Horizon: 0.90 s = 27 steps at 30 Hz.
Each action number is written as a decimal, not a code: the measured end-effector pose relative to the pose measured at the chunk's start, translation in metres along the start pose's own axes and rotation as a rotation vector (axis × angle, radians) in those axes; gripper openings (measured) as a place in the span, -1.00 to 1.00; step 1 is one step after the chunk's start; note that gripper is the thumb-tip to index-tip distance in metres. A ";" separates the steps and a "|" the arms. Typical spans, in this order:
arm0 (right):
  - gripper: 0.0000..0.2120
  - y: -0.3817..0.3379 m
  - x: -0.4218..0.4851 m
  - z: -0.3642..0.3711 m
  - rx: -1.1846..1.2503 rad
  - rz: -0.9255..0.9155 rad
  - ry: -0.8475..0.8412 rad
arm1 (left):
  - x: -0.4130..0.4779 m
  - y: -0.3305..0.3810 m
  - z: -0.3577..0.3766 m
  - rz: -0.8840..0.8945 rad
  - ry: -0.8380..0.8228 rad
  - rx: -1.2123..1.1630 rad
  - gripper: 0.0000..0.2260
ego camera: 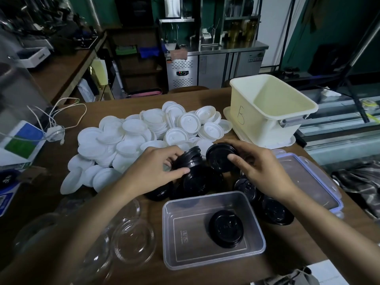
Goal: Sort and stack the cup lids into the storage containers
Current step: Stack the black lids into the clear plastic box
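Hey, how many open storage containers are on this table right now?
2. A clear rectangular container sits nearest the person, holding a black lid; a cream tub marked 5 stands at the far right. Nothing suggests another is hidden.

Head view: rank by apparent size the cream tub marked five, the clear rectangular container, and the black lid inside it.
1-2. clear rectangular container and cream tub: look alike, container nearer the camera, so unranked.
3. black lid: clearly smallest.

A white charger [54, 135] lies far left; a steel fridge [213, 68] stands behind.
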State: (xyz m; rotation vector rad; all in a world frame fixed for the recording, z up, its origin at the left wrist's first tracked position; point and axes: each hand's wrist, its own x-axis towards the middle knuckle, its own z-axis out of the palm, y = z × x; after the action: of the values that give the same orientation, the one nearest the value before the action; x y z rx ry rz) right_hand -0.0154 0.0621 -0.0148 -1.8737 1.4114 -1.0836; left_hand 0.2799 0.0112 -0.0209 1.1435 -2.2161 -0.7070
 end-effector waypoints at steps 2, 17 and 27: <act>-0.69 -0.004 -0.007 -0.003 0.020 0.008 -0.017 | -0.004 0.005 -0.002 0.026 0.043 0.016 -0.85; -0.76 -0.008 -0.058 -0.001 -0.415 -0.090 -0.499 | -0.021 0.040 0.002 0.080 0.024 -0.041 -0.76; -0.74 0.002 -0.065 0.008 -0.587 -0.154 -0.459 | -0.028 0.043 0.009 0.059 -0.025 -0.034 -0.80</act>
State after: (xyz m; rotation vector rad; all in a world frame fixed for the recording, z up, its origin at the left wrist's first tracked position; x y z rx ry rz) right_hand -0.0180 0.1230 -0.0383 -2.4682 1.4110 -0.2546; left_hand 0.2633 0.0582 -0.0051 1.0537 -2.2398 -0.7352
